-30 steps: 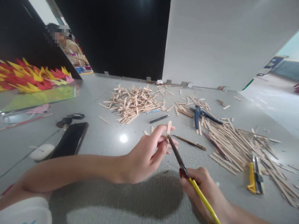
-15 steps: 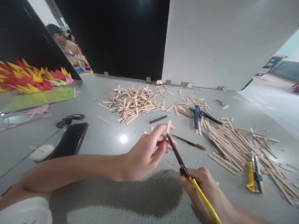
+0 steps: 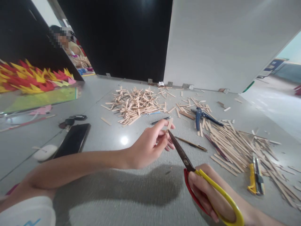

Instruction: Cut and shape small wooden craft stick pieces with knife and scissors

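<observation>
Between the thumb and fingers of my left hand (image 3: 148, 144) a short wooden craft stick (image 3: 169, 124) is pinched, its rounded end pointing up. My right hand (image 3: 211, 185) grips scissors (image 3: 185, 160) with one yellow and one red handle. The scissor tips meet the lower part of the stick, close to my left fingertips; the blades look nearly together. Just behind my left hand lies a dark pen (image 3: 160, 120), partly covered by it. A thin brownish craft knife or pen (image 3: 191, 143) rests on the table to the right of the fingers.
A pile of cut sticks (image 3: 135, 105) lies ahead; long strips (image 3: 232, 144) spread at right beside a yellow box cutter (image 3: 256, 177) and blue clamp-like tool (image 3: 199, 117). A phone (image 3: 72, 139), white mouse (image 3: 45, 153) and keys (image 3: 70, 121) sit left. Upright panels (image 3: 117, 40) stand behind; a person is beyond.
My right hand has turned, bringing the scissors' red and yellow handles into fuller view. My left hand and the stick have risen slightly, now covering part of the dark pen.
</observation>
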Available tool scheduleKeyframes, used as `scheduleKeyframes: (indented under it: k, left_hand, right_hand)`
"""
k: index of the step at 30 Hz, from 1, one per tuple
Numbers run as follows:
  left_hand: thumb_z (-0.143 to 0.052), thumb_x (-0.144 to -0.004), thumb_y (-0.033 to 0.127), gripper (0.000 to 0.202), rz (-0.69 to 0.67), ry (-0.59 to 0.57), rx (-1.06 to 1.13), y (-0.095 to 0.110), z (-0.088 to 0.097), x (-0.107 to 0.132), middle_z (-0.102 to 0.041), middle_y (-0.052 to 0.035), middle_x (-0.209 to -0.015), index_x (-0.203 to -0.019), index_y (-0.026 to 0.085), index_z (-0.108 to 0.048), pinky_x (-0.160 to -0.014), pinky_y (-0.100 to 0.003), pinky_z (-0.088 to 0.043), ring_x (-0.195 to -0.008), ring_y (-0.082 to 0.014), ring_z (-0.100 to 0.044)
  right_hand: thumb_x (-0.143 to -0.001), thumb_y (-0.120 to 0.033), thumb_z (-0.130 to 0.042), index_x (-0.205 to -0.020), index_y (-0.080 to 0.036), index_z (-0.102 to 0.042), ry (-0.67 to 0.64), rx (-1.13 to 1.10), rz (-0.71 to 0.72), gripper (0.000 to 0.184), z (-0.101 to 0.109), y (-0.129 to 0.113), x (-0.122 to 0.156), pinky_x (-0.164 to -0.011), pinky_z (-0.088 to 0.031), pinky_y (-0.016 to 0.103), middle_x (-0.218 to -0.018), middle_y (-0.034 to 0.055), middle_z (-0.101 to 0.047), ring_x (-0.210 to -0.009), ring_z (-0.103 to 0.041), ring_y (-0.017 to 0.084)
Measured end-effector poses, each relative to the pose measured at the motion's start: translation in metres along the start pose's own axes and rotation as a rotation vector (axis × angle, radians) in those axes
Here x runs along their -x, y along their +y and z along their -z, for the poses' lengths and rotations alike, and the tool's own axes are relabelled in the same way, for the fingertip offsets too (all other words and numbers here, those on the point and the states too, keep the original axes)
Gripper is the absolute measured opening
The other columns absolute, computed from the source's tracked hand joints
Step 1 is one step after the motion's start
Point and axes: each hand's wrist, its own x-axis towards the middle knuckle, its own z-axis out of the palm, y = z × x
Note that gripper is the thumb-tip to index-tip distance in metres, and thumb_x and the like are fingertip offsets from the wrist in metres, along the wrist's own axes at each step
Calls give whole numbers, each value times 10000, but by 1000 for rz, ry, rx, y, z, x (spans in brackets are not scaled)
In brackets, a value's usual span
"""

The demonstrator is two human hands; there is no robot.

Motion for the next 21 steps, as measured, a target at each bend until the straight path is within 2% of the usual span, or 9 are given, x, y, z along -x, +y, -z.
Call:
scheduleKeyframes:
  k: [4,10,12,16,21]
  left_hand:
    - [-474,-1101,209,181,37,-2,56,1,-2,2,-750,-58,-963,-1281,196,-490,-802,-289,-692,-848,-170,-808]
    - [-473,-1092,214,221,44,15,9,1,-4,4,-757,-78,-975,-1309,178,-487,-769,-279,-692,-843,-181,-821]
    - [-480,-1081,205,229,45,17,5,2,-4,4,-758,-77,-953,-1307,171,-484,-754,-274,-689,-829,-184,-823]
    - [-499,-1074,212,227,53,7,-8,2,-4,4,-761,-72,-942,-1298,174,-494,-755,-269,-690,-828,-186,-825]
    - [-503,-1088,230,206,29,-3,-45,-2,-2,6,-766,-74,-981,-1289,186,-508,-750,-268,-682,-821,-180,-826]
  right_hand:
    - [-880,-983,-449,-659,-259,-428,64,28,27,757,0,7,-1,-380,-235,222,-425,-86,-393,-356,-280,59]
    - [-910,-932,-483,-832,-255,-500,159,80,108,682,1,16,-3,-390,-267,241,-518,-88,-427,-414,-332,89]
    - [-938,-893,-489,-800,-255,-486,167,109,122,653,0,13,-4,-414,-271,247,-533,-76,-428,-448,-343,96]
    - [-950,-880,-477,-675,-266,-361,124,176,160,683,-2,3,-6,-435,-228,256,-552,-58,-375,-508,-307,106]
    - [-984,-848,-438,-665,-259,-351,201,218,172,676,-9,-7,-6,-473,-226,268,-594,-55,-317,-561,-261,116]
